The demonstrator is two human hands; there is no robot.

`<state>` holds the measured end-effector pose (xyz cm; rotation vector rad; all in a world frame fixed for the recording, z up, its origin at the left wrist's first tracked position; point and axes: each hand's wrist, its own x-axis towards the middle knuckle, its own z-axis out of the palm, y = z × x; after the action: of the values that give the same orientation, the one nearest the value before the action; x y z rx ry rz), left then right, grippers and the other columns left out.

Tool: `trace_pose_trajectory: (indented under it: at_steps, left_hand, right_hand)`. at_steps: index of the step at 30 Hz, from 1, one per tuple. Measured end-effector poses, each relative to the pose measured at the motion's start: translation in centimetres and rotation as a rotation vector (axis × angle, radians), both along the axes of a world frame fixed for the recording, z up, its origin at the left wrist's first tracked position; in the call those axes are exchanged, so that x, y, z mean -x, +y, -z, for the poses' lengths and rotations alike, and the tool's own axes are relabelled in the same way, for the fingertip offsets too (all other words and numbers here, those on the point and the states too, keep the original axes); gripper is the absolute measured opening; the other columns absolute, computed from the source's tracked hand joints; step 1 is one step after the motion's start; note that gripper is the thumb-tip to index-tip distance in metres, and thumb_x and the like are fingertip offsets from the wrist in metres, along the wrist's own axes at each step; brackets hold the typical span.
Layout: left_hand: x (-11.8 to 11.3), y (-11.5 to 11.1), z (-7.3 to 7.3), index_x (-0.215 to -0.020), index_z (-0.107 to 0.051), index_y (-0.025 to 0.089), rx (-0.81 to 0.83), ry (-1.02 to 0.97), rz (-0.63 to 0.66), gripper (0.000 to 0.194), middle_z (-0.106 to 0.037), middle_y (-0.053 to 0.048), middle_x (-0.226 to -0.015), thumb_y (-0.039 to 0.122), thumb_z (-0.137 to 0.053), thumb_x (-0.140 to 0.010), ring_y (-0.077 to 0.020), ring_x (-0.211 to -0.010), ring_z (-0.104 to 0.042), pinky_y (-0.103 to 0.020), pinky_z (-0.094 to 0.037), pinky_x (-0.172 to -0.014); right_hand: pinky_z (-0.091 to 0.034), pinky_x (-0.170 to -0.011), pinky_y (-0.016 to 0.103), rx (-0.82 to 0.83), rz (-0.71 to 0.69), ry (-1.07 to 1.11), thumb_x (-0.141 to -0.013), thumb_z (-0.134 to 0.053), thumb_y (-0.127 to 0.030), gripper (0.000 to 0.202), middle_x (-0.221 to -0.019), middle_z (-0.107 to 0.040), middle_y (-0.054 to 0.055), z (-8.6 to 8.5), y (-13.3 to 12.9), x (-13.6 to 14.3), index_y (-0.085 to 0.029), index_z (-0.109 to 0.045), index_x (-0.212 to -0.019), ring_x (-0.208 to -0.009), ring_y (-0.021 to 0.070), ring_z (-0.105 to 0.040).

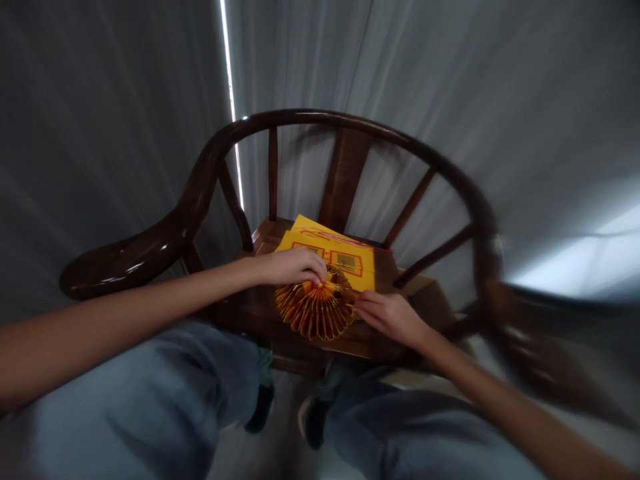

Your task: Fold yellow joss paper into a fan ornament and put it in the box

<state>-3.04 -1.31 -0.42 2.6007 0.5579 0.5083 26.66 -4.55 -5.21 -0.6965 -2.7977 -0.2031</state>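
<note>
A round, pleated yellow and orange paper fan (315, 313) fills the space between my two hands at the front of the chair seat. My left hand (300, 267) pinches it near its upper middle, the fingers curled down onto the folds. At the fan's right edge, my right hand (383, 312) grips the pleats between thumb and fingers. Behind the fan, flat yellow sheets (367, 261) with red printed frames lie on the seat, partly covered by my left hand and the fan.
The dark wooden chair (310, 119) has a curved back rail and arms that wrap around the seat. A cardboard box (427, 297) stands beside the seat on the right. My legs in blue trousers are in front of the chair, and a grey wall rises behind it.
</note>
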Motion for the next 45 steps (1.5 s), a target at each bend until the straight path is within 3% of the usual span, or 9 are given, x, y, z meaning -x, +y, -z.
trace_pose_trajectory:
  at_steps: [5,11,19,26,32,36,41,45]
  left_hand:
    - [-0.1,0.1,0.1,-0.092,-0.074,0.020,0.001,-0.014,-0.016,0.017,-0.074,-0.005,-0.098,0.015,-0.057,-0.091,-0.0140,-0.090,-0.067,-0.026,-0.048,-0.085]
    - [0.1,0.2,0.2,-0.094,-0.073,0.020,0.033,-0.025,-0.012,0.017,-0.074,-0.006,-0.103,0.018,-0.056,-0.092,-0.0138,-0.091,-0.068,-0.025,-0.050,-0.084]
    - [0.2,0.3,0.1,-0.092,-0.074,0.020,0.013,-0.025,-0.018,0.017,-0.074,-0.007,-0.103,0.021,-0.057,-0.092,-0.0150,-0.091,-0.068,-0.026,-0.050,-0.083]
    - [0.2,0.3,0.1,-0.093,-0.073,0.020,0.005,-0.024,-0.013,0.017,-0.074,-0.007,-0.102,0.020,-0.056,-0.093,-0.0148,-0.091,-0.068,-0.026,-0.050,-0.083]
    - [0.3,0.4,0.3,-0.094,-0.073,0.020,0.008,-0.014,-0.023,0.017,-0.074,-0.007,-0.103,0.021,-0.056,-0.093,-0.0142,-0.092,-0.068,-0.026,-0.050,-0.085]
    - [0.2,0.5,0.3,-0.093,-0.073,0.020,0.002,-0.011,-0.024,0.017,-0.074,-0.006,-0.102,0.021,-0.056,-0.093,-0.0140,-0.091,-0.068,-0.026,-0.050,-0.085]
    - [0.1,0.5,0.2,-0.093,-0.073,0.020,-0.007,-0.004,-0.041,0.017,-0.074,-0.006,-0.102,0.021,-0.056,-0.093,-0.0142,-0.091,-0.067,-0.026,-0.050,-0.084]
    - [0.1,0.4,0.1,-0.093,-0.073,0.019,-0.005,-0.004,-0.042,0.017,-0.073,-0.007,-0.102,0.021,-0.055,-0.093,-0.0149,-0.092,-0.067,-0.027,-0.049,-0.084]
  right_hand:
    - [-0.040,-0.057,0.027,-0.116,-0.085,-0.092,-0.103,-0.036,-0.028,0.036,-0.082,-0.068,0.006,-0.4,-0.8,0.0,-0.017,-0.068,-0.090,-0.060,0.0123,-0.057]
    - [-0.039,-0.059,0.027,0.026,-0.072,-0.072,-0.103,-0.035,-0.026,0.031,-0.081,-0.066,0.006,0.0,-1.1,0.5,-0.016,-0.063,-0.095,-0.066,0.0141,-0.059]
    - [-0.042,-0.067,0.026,0.185,-0.056,-0.146,-0.099,-0.046,-0.028,0.016,-0.084,-0.064,0.005,-0.8,-1.6,0.6,-0.019,-0.060,-0.096,-0.076,0.0159,-0.060]
    - [-0.046,-0.073,0.027,0.280,-0.059,-0.054,-0.101,-0.040,-0.025,0.024,-0.094,-0.068,0.007,-0.1,-0.9,0.1,-0.020,-0.063,-0.108,-0.083,0.0167,-0.064]
    - [-0.047,-0.071,0.026,0.327,-0.048,-0.024,-0.100,-0.044,-0.026,0.024,-0.092,-0.070,0.006,-0.6,-1.1,0.6,-0.020,-0.067,-0.105,-0.080,0.0166,-0.066]
    - [-0.050,-0.074,0.027,0.503,-0.018,0.128,-0.098,-0.050,-0.033,0.023,-0.091,-0.071,0.005,-0.1,-0.5,0.5,-0.021,-0.070,-0.100,-0.082,0.0174,-0.066]
    - [-0.051,-0.056,0.024,0.796,0.084,0.397,-0.094,-0.054,-0.042,0.030,-0.091,-0.071,0.005,1.5,0.7,0.1,-0.018,-0.072,-0.093,-0.060,0.0134,-0.062]
    - [-0.049,-0.051,0.024,0.766,0.107,0.414,-0.094,-0.053,-0.042,0.031,-0.090,-0.071,0.006,2.0,1.0,0.4,-0.018,-0.072,-0.097,-0.054,0.0119,-0.059]
